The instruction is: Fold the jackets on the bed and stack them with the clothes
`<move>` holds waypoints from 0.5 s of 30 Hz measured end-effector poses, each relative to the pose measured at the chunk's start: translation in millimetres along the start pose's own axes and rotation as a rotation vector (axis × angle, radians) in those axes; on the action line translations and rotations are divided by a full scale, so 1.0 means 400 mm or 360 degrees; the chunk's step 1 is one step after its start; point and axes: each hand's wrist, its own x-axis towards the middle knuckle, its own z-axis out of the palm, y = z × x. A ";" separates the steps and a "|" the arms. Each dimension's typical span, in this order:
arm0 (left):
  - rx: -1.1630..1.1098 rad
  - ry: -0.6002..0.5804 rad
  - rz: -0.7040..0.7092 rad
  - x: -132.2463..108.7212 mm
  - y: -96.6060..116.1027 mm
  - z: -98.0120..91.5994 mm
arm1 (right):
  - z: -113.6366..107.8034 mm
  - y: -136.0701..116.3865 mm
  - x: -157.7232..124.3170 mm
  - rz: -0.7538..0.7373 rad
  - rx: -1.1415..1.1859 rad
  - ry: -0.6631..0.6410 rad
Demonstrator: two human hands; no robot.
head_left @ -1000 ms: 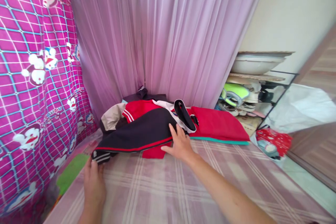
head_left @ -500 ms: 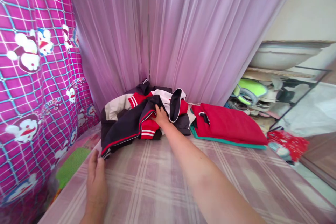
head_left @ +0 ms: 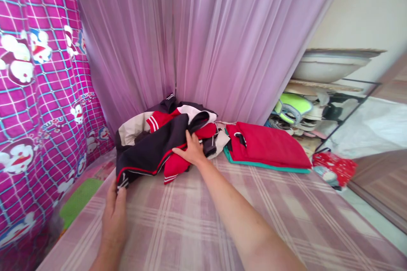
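Observation:
A crumpled pile of clothes [head_left: 152, 144], navy with red trim plus red and white pieces, lies at the far end of a checked bed sheet [head_left: 197, 220]. My right hand [head_left: 188, 150] is closed on the red and navy fabric at the pile's front. My left hand [head_left: 115, 214] lies flat on the sheet with fingers stretched out, its fingertips touching the striped navy cuff [head_left: 122, 181] at the pile's near-left corner. To the right of the pile lies a folded red garment [head_left: 270, 148] on top of a teal one.
A sheer purple curtain [head_left: 203, 42] hangs behind the pile. A magenta cartoon-print cloth [head_left: 34, 106] hangs on the left. A rack with shoes [head_left: 295, 114] and a basin [head_left: 330, 67] stands at the right, with a red bag [head_left: 333, 167] on the floor.
My right hand went from flat on the spread navy garment to bunching the clothes toward the curtain, then gripping the pile's front. My left hand stayed by the cuff.

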 end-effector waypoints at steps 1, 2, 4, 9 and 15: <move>0.0039 -0.0028 -0.0016 -0.002 0.007 0.000 | 0.020 -0.015 0.030 -0.0046 -0.0026 -0.0055; 0.0073 -0.0064 -0.0025 -0.003 0.013 0.000 | 0.031 -0.027 0.059 -0.0057 -0.0047 -0.0104; 0.0097 -0.0139 -0.0029 -0.004 0.022 -0.001 | 0.028 -0.042 0.107 -0.0025 -0.0075 -0.0200; 0.0137 -0.0175 -0.0078 -0.003 0.039 -0.001 | -0.043 -0.033 0.090 -0.0165 -0.0193 -0.0227; 0.0167 -0.0162 -0.0132 0.000 0.056 0.001 | -0.199 0.178 -0.099 0.0034 -0.0471 0.0664</move>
